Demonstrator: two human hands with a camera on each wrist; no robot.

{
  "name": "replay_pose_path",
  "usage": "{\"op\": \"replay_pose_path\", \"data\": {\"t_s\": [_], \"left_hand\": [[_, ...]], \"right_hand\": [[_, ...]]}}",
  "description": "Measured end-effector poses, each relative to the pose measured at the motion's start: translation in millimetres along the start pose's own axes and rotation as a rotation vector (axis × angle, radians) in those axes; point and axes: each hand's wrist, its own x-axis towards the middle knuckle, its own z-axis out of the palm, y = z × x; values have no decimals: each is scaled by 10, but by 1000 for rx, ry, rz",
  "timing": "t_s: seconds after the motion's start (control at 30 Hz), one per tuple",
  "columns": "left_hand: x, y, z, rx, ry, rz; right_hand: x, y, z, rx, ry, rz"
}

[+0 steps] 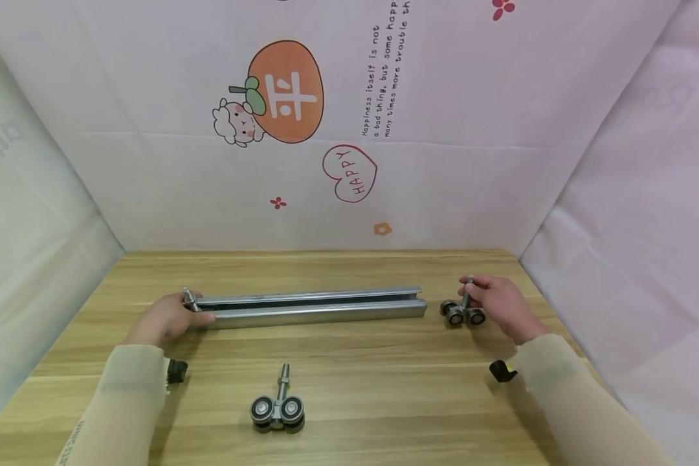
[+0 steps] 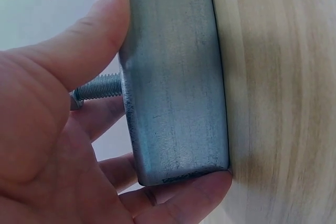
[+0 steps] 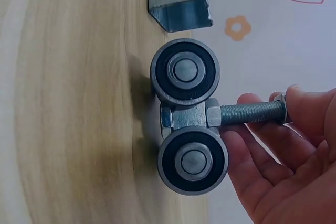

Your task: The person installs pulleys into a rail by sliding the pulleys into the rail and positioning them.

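A metal C-shaped rail [image 1: 320, 314] lies across the table, its slot facing up. My left hand [image 1: 171, 316] grips the rail's left end, thumb along the near side and fingers around the end. From the slot there rises a threaded bolt [image 2: 102, 86]; whatever it joins inside the rail is hidden. Just off the rail's right end, my right hand [image 1: 503, 304] pinches the bolt [image 3: 252, 113] of a roller trolley [image 3: 189, 116]. That trolley stands bolt up, its black-and-steel wheels close to the tabletop and apart from the rail.
Another roller trolley [image 1: 277, 411] stands on the wooden table [image 1: 378, 395] nearer me, bolt upward. A printed white cloth [image 1: 443, 162] closes off the back, with plain white cloth on both sides.
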Motion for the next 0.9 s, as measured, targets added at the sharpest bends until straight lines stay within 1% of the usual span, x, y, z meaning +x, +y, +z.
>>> {"op": "replay_pose_path", "data": {"t_s": [0.1,0.23,0.53,0.7,0.9], "left_hand": [[1,1,0,3,2,4],[4,-6,9,-2,5,4],[6,-21,10,-19,5,-18],[14,-24,10,-20,4,-15],[32,-28,5,-10,4,-9]], "right_hand": [[31,14,-1,15,10,-16],[70,42,0,25,20,-12],[104,102,-18,-23,34,-7],[119,135,-5,-31,74,-6],[138,129,71,-85,116,-20]]}}
